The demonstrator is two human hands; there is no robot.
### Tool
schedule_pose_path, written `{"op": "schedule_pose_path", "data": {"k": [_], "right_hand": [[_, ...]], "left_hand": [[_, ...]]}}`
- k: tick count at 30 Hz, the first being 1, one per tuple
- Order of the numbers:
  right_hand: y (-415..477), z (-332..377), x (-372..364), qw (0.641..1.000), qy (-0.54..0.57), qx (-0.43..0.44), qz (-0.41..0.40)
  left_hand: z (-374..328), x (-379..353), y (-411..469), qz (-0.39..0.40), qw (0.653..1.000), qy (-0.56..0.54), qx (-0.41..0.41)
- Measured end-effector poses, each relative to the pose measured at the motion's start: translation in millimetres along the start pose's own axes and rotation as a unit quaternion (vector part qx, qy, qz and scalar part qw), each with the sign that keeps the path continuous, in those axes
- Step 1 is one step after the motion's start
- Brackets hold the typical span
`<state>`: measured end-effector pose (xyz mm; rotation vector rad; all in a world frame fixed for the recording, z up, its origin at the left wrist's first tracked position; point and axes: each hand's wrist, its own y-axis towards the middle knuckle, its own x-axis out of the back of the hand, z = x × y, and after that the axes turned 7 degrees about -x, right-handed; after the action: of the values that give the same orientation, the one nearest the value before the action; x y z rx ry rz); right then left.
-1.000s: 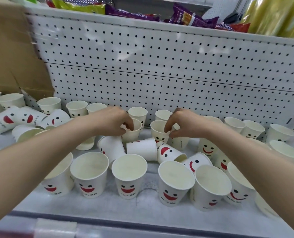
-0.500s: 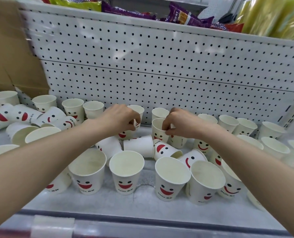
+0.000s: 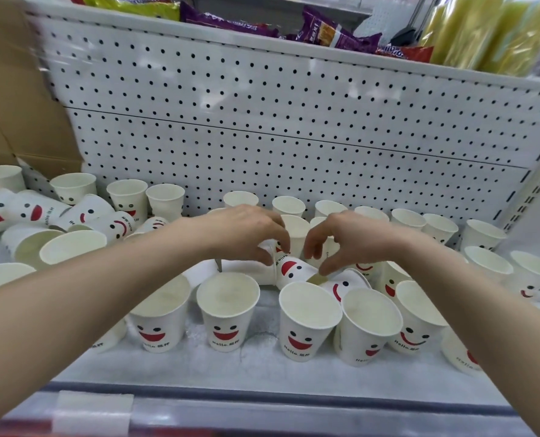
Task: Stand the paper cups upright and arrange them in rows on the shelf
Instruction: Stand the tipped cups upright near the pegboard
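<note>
White paper cups with red smiley faces crowd the shelf (image 3: pixel 262 367). A front row stands upright, among them one cup (image 3: pixel 227 307) and its neighbour (image 3: pixel 309 316). Behind that row a tipped cup (image 3: pixel 292 269) lies on its side. My left hand (image 3: pixel 246 234) reaches down over it, and its fingertips pinch the cup's base end. The curved fingers of my right hand (image 3: pixel 344 239) arch over the cup's other end, and the thumb touches its side. An upright cup (image 3: pixel 295 230) stands between my hands. More upright cups (image 3: pixel 289 205) line the back.
Several cups (image 3: pixel 25 211) lie on their sides at the left. A white pegboard wall (image 3: pixel 262 137) closes the back, and a cardboard box (image 3: pixel 16 105) stands at the far left. Snack bags (image 3: pixel 335 33) sit on the shelf above. A rail (image 3: pixel 262 402) edges the front.
Both hands have let go of the upright cup rims that they held. They have moved down and toward each other onto the tipped cup.
</note>
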<state>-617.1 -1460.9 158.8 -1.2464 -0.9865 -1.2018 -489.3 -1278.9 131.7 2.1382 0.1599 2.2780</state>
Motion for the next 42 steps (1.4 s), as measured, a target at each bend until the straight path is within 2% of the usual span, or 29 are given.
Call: {"op": "schedule_pose_path", "data": {"k": [7,11,18,23,28,30,34,35,37,39,42], "right_hand": [[1.4,1.0,-16.4,0.998,-0.043,0.016,-0.038],[5.6,-4.7,-21.1,0.993,-0.034,0.032,-0.109],[15.6,-19.7,-16.8,0.980,0.022,0.019,-0.195],[14.2,-24.9,-8.6,0.974,0.101,-0.019,-0.204],[19.6,-24.2,-15.3,0.981,0.070,-0.063,-0.172],[19.3,-24.9,-17.2,0.979,0.065,-0.080,-0.177],[8.0,-31.3,-9.7,0.960,0.050,-0.116,-0.250],[2.7,-33.4,-6.6,0.959,0.043,-0.127,-0.250],[-10.5,-34.6,-0.2,0.966,0.013,-0.161,-0.202],[-24.9,-33.6,2.2,0.972,-0.010,-0.192,-0.134],[-37.5,-32.9,-2.7,0.975,0.013,-0.212,-0.064]], "left_hand": [[8.6,-12.3,2.4,0.002,1.000,0.012,-0.001],[12.2,-10.5,0.3,-0.010,1.000,-0.010,0.004],[16.9,-12.9,-2.7,0.014,1.000,-0.010,0.017],[19.7,-19.4,3.1,0.023,0.999,0.024,0.018],[21.5,-17.4,9.6,0.037,0.999,0.032,0.021],[22.3,-12.0,8.1,0.016,0.999,0.019,0.024],[22.9,2.9,1.4,-0.075,0.996,0.020,0.030],[22.5,4.5,-1.1,-0.104,0.994,0.018,0.032],[20.7,3.3,-7.3,-0.138,0.990,0.023,0.030],[17.5,-1.9,-13.4,-0.139,0.990,0.027,0.022],[12.7,-9.2,-20.1,-0.116,0.993,0.021,0.033]]}}
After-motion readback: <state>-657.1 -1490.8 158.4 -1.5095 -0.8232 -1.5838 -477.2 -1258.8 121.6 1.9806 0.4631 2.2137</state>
